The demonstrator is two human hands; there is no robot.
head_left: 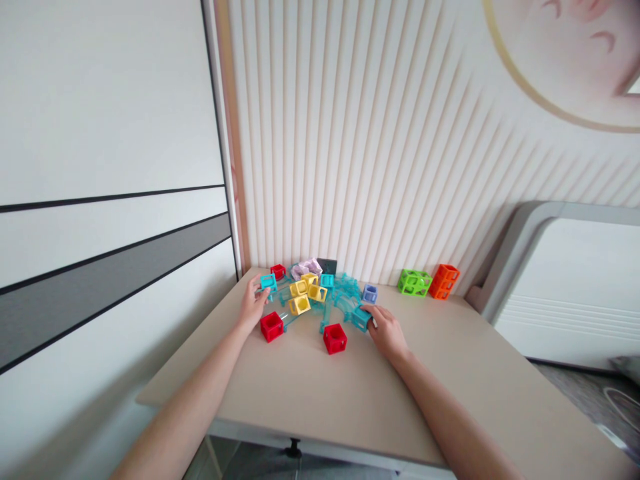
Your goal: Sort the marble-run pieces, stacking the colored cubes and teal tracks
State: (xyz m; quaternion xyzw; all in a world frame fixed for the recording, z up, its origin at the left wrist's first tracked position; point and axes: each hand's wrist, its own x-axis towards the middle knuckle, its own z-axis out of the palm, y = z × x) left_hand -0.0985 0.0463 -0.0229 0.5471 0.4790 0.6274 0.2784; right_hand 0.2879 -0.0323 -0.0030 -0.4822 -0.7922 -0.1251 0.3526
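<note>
My left hand (254, 302) grips a turquoise cube block (269, 283) between thumb and fingers at the left of the pile. On the right, my right hand (386, 328) has its fingers closed on another turquoise block (361, 319), low over the table. Between the hands lie several yellow cube blocks (300, 305) and see-through teal track pieces (346, 289). One red cube block (335, 339) sits in front of the pile, and a second red block (272, 327) rests just below my left hand. A periwinkle block (370, 293) stands behind my right hand.
A green double block (415, 283) and an orange double block (444, 281) stand by the ribbed wall (350, 133). Behind the pile are a crumpled lilac thing (306, 268) and a dark flat piece (327, 266). A white cabinet (110, 267) borders the beige table (310, 400) at left.
</note>
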